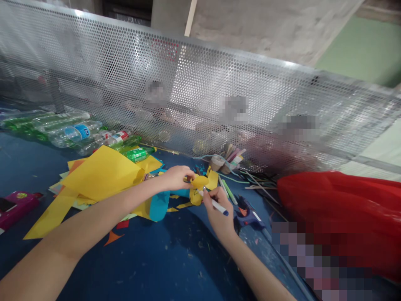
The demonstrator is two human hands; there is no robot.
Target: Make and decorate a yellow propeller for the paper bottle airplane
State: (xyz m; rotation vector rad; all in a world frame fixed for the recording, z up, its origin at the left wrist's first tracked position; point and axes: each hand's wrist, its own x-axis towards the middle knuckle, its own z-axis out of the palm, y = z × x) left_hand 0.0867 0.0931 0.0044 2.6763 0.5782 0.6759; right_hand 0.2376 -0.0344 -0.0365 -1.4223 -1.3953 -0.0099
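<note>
My left hand (176,177) is closed around a small yellow paper piece (199,182) held above the blue table (150,259). My right hand (217,211) grips a white pen with a blue cap (219,207), its tip touching the yellow piece. A blue paper roll (159,205) lies just below my left wrist. Yellow paper scraps (184,205) sit under the hands.
Large yellow and orange paper sheets (100,173) lie at left. Several plastic bottles (75,133) line the perforated metal screen (200,96). A glue gun (247,213), sticks and tape rolls (225,161) lie behind. A red plastic bag (341,209) fills the right. A pink case (15,207) is far left.
</note>
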